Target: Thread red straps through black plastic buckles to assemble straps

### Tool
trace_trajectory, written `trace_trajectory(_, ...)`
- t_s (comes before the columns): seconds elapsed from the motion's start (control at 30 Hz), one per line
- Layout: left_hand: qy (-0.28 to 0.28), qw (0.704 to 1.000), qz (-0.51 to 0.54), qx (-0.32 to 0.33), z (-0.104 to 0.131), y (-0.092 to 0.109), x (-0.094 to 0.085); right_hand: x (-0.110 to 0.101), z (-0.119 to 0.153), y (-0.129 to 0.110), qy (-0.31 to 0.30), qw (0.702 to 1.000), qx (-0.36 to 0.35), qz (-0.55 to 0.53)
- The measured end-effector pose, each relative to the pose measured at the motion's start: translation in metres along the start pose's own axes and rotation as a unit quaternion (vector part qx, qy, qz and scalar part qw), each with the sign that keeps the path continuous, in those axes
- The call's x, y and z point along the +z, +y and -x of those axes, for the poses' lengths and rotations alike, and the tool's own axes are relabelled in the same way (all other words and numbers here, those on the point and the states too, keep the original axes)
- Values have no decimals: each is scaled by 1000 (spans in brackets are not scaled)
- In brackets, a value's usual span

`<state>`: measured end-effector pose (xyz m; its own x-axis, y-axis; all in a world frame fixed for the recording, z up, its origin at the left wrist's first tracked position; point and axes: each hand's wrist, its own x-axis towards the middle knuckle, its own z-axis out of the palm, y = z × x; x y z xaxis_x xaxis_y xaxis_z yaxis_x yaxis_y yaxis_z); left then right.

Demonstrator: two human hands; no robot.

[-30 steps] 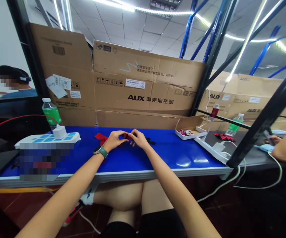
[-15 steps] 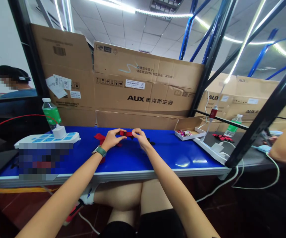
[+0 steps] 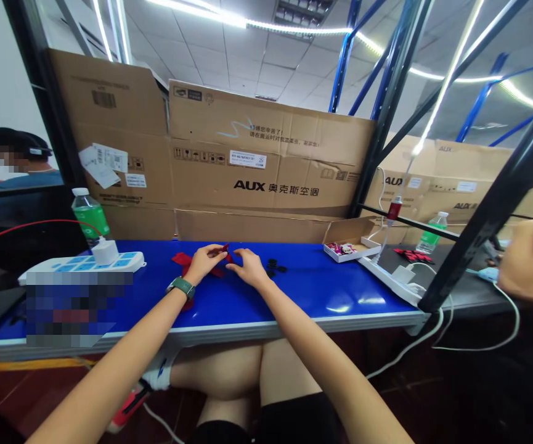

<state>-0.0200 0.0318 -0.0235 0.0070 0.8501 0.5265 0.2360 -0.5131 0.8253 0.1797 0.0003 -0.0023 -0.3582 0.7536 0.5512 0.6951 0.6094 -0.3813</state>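
Note:
My left hand point(image 3: 206, 262), with a dark watch point(image 3: 183, 287) on its wrist, pinches a small red strip point(image 3: 225, 248) between thumb and fingers above the blue table point(image 3: 303, 296). Close by on the right is my right hand point(image 3: 249, 269), its thumb and forefinger apart and nothing visible between them. More red pieces point(image 3: 182, 259), which look like cloth, lie beside and partly behind my left hand. Several small black parts point(image 3: 275, 267) rest on the table to the right of my right hand.
A white power strip point(image 3: 127, 261) and a green-labelled bottle point(image 3: 91, 214) stand at left. Small wrapped items fill an open box point(image 3: 361, 251) at back right, near another power strip point(image 3: 390, 280). Cardboard point(image 3: 266, 203) walls the back. One person sits at each side.
The red strip, stretched between both hands before, is now in my left hand alone and turned upward. My right hand has let go and moved slightly left, uncovering the black parts.

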Motion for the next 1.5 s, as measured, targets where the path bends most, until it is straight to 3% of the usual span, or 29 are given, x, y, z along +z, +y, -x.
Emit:
trace_trajectory(0.17,-62,997,-28,-30,4,6,5,9,-1,-3,-25,999,17,36)
trace_trajectory(0.33,-47,992,-114,-28,7,13,3,3,1,-13,-28,991,35,129)
trace_trajectory(0.43,63,979,-191,-43,3,17,-6,-5,0,-17,-32,984,42,169)
trace_trajectory(0.5,181,951,-238,-85,0,19,-16,-11,0,-17,-45,978,53,195)
trace_trajectory(0.6,308,901,-276,-129,-3,19,-34,-21,2,-8,-61,967,84,234)
trace_trajectory(0.7,377,859,-298,-175,-3,17,-47,-30,7,6,-73,949,159,262)
trace_trajectory(0.73,367,857,-304,-198,-2,16,-49,-33,10,11,-75,941,190,268)
trace_trajectory(0.87,235,849,-377,-286,6,17,-44,-37,15,23,-51,933,219,280)
trace_trajectory(0.93,244,823,-455,-236,11,22,-36,-34,13,20,-28,948,194,251)
trace_trajectory(1.0,207,845,-480,-113,15,26,-28,-26,9,14,-3,972,128,196)
trace_trajectory(1.07,73,881,-467,27,16,28,-20,-14,7,6,5,991,35,132)
trace_trajectory(1.13,-124,883,-436,121,16,24,-12,1,7,1,-54,994,-39,90)
trace_trajectory(1.17,-213,871,-423,130,16,21,-9,8,9,0,-101,991,-45,80)
trace_trajectory(1.23,-297,857,-412,86,17,11,-2,18,13,1,-171,981,-43,78)
trace_trajectory(1.37,-320,853,-409,51,18,-2,5,23,18,5,-179,979,-58,84)
trace_trajectory(1.5,-303,869,-383,79,19,5,3,8,14,13,-180,979,-73,67)
